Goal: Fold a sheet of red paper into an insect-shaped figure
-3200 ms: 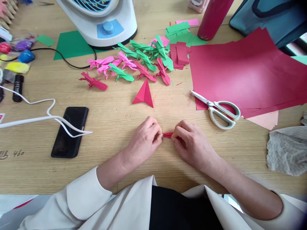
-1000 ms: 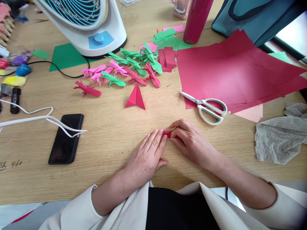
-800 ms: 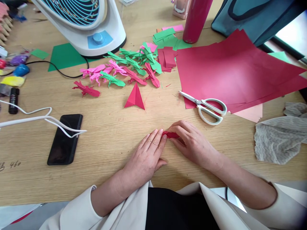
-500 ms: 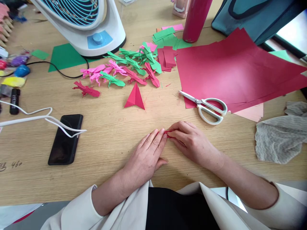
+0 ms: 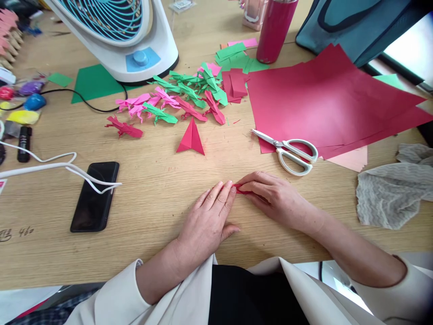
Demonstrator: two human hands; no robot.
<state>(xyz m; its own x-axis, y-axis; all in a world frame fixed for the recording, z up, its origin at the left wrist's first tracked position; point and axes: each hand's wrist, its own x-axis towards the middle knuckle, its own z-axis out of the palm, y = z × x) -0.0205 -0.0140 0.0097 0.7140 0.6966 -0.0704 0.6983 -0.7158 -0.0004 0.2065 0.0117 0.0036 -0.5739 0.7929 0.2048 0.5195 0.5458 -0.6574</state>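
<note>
My left hand [image 5: 209,219] presses flat on red paper [image 5: 241,190]; my right hand [image 5: 275,198] pinches its three-o'clock end. Scissors [image 5: 278,144] lie at its two o'clock.

- The left hand [image 5: 209,221] lies flat, fingertips over a small folded red paper strip [image 5: 241,188] on the pale wooden table [image 5: 149,198].
- The right hand [image 5: 279,198] pinches the strip's other end.
- Beyond: a red paper arrowhead [image 5: 191,139], white-handled metal scissors [image 5: 279,145].

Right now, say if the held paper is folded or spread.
Folded: red paper shows narrow and bent between left hand and right hand; rest hidden.
</note>
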